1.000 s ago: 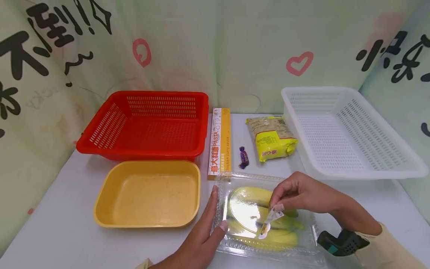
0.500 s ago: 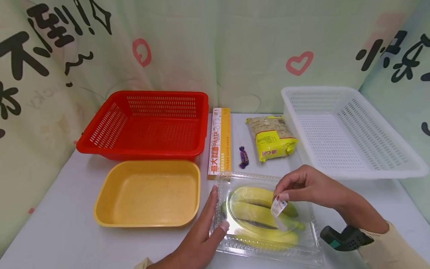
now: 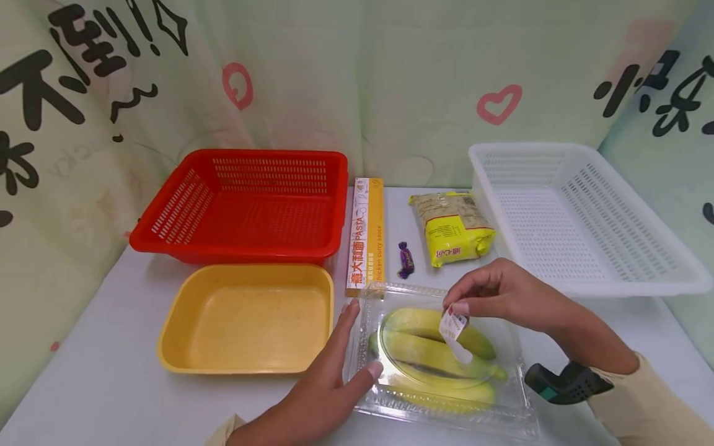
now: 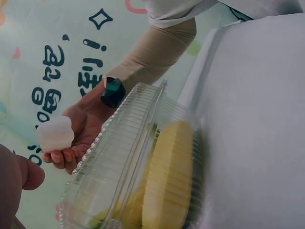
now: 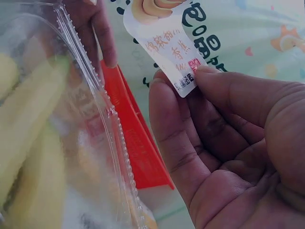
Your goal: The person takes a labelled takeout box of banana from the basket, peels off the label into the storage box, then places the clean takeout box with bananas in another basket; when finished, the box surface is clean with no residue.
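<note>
A clear plastic clamshell box (image 3: pixel 390 406) with several yellow-green bananas (image 3: pixel 429 353) inside lies at the front of the table. My left hand (image 3: pixel 329 378) rests along its left side, fingers extended and thumb over the lid's edge. Above the lid, my right hand (image 3: pixel 496 294) pinches a white label (image 3: pixel 453 325) by one end between thumb and finger. Printed bananas and writing show on this label (image 5: pixel 174 52) in the right wrist view; its blank back (image 4: pixel 55 133) faces the left wrist camera.
A yellow tray (image 3: pixel 245 365) stands left, in front of a red basket (image 3: pixel 240 251). Behind the box lie a pasta box (image 3: pixel 365 235), a purple-wrapped candy (image 3: pixel 406 260) and a yellow-and-brown packet (image 3: pixel 454 229). At the right is a white basket (image 3: pixel 591 288).
My right hand has risen with the label, first shifting right and then back left. The label hangs higher over the lid. My left hand stays at the box's left side.
</note>
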Action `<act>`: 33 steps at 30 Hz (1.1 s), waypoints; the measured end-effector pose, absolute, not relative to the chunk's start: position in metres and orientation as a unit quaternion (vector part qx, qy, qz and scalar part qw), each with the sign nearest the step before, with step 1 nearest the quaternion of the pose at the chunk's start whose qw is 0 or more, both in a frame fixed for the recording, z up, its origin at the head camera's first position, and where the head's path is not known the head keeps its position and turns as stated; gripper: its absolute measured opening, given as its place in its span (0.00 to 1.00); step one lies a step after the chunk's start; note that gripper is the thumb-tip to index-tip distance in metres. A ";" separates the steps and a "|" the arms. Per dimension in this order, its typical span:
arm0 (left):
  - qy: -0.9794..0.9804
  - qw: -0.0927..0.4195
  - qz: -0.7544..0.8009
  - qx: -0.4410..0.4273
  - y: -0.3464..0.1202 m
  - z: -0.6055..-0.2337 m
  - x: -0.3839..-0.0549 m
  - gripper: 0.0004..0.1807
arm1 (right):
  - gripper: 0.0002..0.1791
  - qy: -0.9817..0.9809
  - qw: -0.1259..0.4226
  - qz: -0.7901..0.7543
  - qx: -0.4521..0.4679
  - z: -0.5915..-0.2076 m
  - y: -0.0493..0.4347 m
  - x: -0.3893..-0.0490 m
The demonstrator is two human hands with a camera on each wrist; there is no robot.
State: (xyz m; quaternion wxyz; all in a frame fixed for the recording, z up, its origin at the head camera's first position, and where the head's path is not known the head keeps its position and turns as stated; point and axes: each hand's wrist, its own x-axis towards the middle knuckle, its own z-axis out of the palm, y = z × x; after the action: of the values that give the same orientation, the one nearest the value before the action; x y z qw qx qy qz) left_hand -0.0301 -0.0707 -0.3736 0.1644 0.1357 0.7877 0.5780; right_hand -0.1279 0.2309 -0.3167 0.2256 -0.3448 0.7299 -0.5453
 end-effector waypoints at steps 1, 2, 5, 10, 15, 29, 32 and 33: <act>0.788 0.161 0.578 0.137 -0.072 -0.372 -0.031 0.44 | 0.09 0.732 0.223 -0.544 -0.344 -0.316 0.229 -0.129; 0.790 0.157 0.577 0.140 -0.073 -0.370 -0.032 0.44 | 0.09 0.735 0.220 -0.542 -0.343 -0.314 0.228 -0.129; 0.790 0.144 0.577 0.148 -0.077 -0.364 -0.035 0.43 | 0.08 0.742 0.214 -0.535 -0.343 -0.310 0.221 -0.132; 0.787 0.109 0.587 0.152 -0.085 -0.358 -0.039 0.43 | 0.07 0.759 0.218 -0.516 -0.332 -0.304 0.207 -0.138; 0.792 0.091 0.585 0.150 -0.092 -0.353 -0.043 0.43 | 0.08 0.772 0.222 -0.507 -0.312 -0.298 0.193 -0.146; 0.873 0.030 0.471 0.126 -0.137 -0.351 -0.052 0.42 | 0.08 0.763 0.272 -0.501 -0.304 -0.303 0.147 -0.155; 0.870 0.065 0.478 0.103 -0.146 -0.347 -0.053 0.42 | 0.08 0.760 0.284 -0.498 -0.306 -0.302 0.138 -0.154; 0.870 0.079 0.479 0.091 -0.149 -0.346 -0.054 0.42 | 0.08 0.759 0.288 -0.497 -0.306 -0.302 0.136 -0.154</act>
State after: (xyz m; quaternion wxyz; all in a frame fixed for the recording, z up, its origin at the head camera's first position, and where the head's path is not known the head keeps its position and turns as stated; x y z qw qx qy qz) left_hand -0.0538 -0.1486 -0.3459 0.0793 0.0907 0.8697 0.4786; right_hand -0.1543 0.1356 -0.3019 0.2882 -0.3060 0.7594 -0.4966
